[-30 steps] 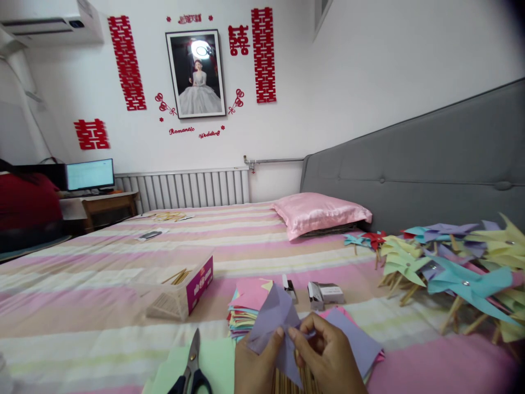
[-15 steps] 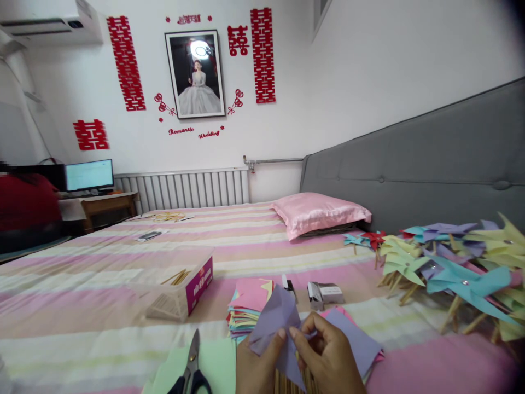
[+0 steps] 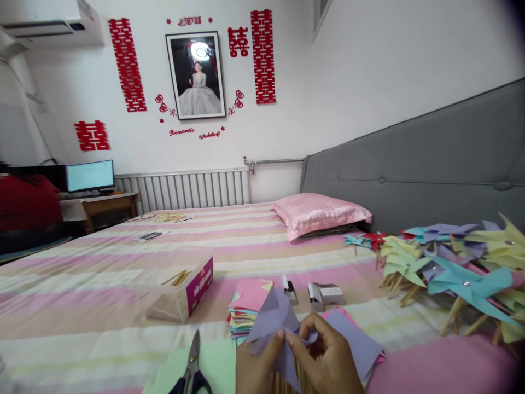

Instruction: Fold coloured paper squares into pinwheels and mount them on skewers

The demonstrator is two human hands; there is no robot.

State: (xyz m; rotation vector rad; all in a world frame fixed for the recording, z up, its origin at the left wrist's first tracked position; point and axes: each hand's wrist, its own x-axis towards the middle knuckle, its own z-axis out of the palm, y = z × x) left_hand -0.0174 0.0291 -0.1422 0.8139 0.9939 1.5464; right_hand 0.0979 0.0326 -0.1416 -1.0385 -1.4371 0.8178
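Observation:
Both my hands are low in the middle of the view, pinching a lilac square of paper [image 3: 270,320] whose corners are being folded toward its middle. My left hand [image 3: 256,364] grips it from below with the thumb pressed against the fold. My right hand [image 3: 326,358] pinches the same fold with fingertips curled in. Wooden sticks [image 3: 305,377] show just beneath the hands. A stack of coloured paper squares [image 3: 246,306] lies right behind them on the striped bed [image 3: 102,295].
Scissors [image 3: 192,364] rest on a green sheet [image 3: 213,358] at lower left. A purple box [image 3: 184,287] with sticks, a stapler [image 3: 289,289] and a staple box [image 3: 326,294] lie ahead. Several finished pinwheels [image 3: 451,262] pile at right. Pink pillow [image 3: 320,212], grey headboard, a person in red [image 3: 24,202] far left.
My fingers have shifted slightly on the lilac paper, pulling a corner closer to the middle. Nothing else has moved.

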